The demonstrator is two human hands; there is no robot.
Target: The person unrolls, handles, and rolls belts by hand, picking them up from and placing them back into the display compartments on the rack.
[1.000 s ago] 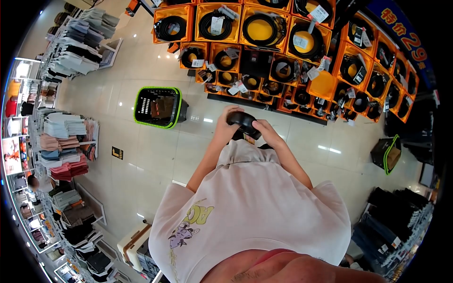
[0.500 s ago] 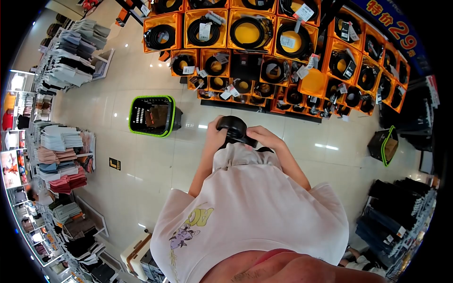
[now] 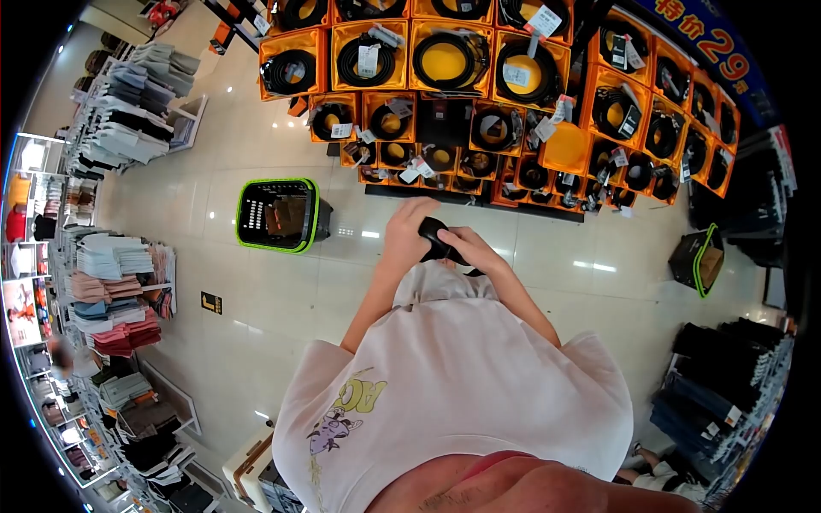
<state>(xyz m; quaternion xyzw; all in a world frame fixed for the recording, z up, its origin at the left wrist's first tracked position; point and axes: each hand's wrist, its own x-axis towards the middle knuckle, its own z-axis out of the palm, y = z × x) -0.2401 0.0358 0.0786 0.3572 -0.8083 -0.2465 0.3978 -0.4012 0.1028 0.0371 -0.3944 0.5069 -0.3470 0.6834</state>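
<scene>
A coiled black belt (image 3: pixel 436 239) is held in front of my waist, just above the hem of the white shirt. My left hand (image 3: pixel 410 231) is closed around the coil's left side, its fingers over the top and hiding much of it. From the other side, my right hand (image 3: pixel 473 249) grips the belt with the thumb laid on it. A dark end of the belt shows below the right fingers. The buckle cannot be made out.
Ahead stands a display of orange boxes (image 3: pixel 445 60) holding coiled black belts with tags. A black basket with a green rim (image 3: pixel 315 214) sits on the floor at left, another basket (image 3: pixel 694 263) at right. Clothes racks (image 3: pixel 115 291) line the left side; dark trousers (image 3: pixel 705 410) hang at right.
My left hand has shifted up and over the coil, covering more of it. The coil has turned and shows less of its round face. My right hand has moved slightly left onto it.
</scene>
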